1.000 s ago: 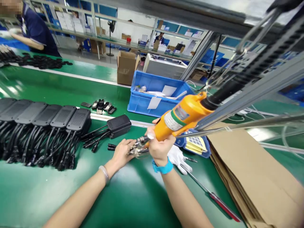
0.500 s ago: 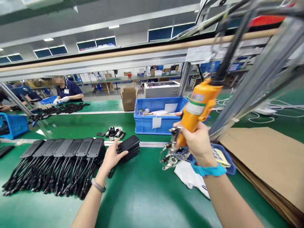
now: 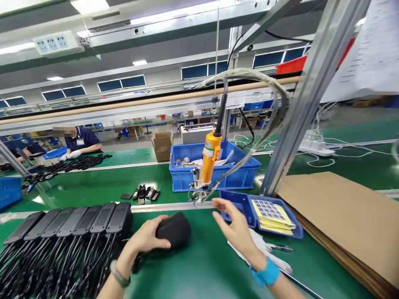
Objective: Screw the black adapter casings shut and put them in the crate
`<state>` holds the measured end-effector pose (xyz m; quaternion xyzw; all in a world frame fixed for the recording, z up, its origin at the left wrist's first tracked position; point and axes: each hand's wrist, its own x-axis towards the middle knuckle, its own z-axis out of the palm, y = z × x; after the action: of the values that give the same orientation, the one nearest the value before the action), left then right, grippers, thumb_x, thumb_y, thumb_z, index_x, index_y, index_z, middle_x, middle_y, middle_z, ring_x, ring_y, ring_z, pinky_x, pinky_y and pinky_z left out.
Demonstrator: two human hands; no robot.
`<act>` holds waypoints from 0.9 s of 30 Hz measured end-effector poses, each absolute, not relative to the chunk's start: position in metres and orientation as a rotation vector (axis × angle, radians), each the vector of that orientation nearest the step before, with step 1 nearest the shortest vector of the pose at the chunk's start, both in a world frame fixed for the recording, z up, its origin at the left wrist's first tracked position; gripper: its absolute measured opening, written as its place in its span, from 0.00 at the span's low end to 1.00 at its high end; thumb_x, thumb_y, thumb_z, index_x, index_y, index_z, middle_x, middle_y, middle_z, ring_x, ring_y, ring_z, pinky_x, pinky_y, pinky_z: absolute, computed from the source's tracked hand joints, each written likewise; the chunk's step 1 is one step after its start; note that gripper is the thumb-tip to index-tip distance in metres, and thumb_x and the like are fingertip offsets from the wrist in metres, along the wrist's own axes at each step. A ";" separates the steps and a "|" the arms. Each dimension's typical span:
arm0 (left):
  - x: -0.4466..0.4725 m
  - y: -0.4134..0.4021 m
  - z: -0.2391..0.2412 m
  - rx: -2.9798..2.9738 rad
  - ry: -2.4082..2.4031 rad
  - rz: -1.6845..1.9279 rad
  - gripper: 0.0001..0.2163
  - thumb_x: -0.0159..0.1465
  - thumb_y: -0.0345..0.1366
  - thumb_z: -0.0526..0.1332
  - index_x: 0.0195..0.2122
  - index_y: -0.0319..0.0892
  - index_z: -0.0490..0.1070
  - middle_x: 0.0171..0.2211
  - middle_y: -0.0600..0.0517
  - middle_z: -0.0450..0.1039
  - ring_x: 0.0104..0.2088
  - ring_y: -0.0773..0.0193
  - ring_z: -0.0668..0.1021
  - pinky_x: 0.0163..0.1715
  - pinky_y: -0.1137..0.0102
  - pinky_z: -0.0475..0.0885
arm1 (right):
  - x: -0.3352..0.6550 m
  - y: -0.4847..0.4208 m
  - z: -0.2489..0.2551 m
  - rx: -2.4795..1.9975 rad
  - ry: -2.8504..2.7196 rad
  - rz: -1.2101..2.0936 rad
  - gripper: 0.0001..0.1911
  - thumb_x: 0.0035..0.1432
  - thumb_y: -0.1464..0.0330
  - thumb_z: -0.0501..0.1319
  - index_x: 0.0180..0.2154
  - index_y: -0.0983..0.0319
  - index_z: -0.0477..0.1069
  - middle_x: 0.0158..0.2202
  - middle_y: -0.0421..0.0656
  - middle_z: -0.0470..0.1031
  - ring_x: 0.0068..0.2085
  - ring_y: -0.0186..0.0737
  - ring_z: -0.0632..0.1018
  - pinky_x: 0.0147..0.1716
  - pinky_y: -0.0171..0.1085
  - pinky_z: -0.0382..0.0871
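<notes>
My left hand (image 3: 149,236) is closed round the left side of a black plastic power adapter (image 3: 174,229), which is tilted over the green bench. Its fingers are partly behind the adapter. My right hand (image 3: 234,227) is open and holds nothing, its fingers spread to the right of the adapter. Above and a little left of that hand hangs an orange electric screwdriver (image 3: 209,155), upright and apart from the fingers. To the left, a row of black adapters with cables (image 3: 93,220) lies on the bench.
Small black parts (image 3: 146,193) lie beyond my left hand. A blue bin (image 3: 215,176) stands behind the screwdriver. Blue trays with yellow label sheets (image 3: 274,216), a white glove (image 3: 264,249) and cardboard sheets (image 3: 339,220) are at right. A co-worker (image 3: 81,141) sits across the bench.
My right hand has let go of the orange screwdriver, which now hangs free, and has opened lower down. The black adapter in my left hand has turned and tilted.
</notes>
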<state>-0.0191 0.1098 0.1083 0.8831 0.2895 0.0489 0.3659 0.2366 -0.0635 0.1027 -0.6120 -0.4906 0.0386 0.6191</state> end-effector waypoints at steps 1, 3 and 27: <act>-0.020 0.097 0.103 2.371 0.768 0.118 0.42 0.48 0.38 0.73 0.65 0.44 0.61 0.63 0.41 0.65 0.61 0.42 0.69 0.60 0.53 0.65 | 0.232 -0.064 0.094 -1.421 -1.169 0.177 0.14 0.62 0.61 0.58 0.47 0.60 0.71 0.44 0.49 0.77 0.45 0.46 0.78 0.47 0.49 0.75; -0.020 0.073 0.090 2.564 0.863 0.073 0.47 0.47 0.31 0.73 0.68 0.45 0.55 0.70 0.40 0.50 0.68 0.41 0.55 0.65 0.51 0.58 | 0.221 -0.065 0.077 -1.431 -1.249 0.380 0.17 0.61 0.60 0.60 0.50 0.60 0.70 0.47 0.50 0.76 0.47 0.47 0.78 0.48 0.50 0.75; -0.043 0.054 0.052 2.856 0.866 0.355 0.59 0.50 0.50 0.75 0.71 0.34 0.35 0.67 0.28 0.53 0.68 0.35 0.55 0.63 0.39 0.52 | 0.163 -0.052 0.021 -1.633 -1.603 0.475 0.62 0.37 0.58 0.78 0.65 0.63 0.44 0.61 0.59 0.61 0.62 0.61 0.65 0.61 0.59 0.62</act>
<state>-0.0432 0.0538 0.0523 0.9481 0.2874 0.1180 0.0678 0.1626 -0.0516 0.0211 -0.6431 -0.6311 0.1869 0.3915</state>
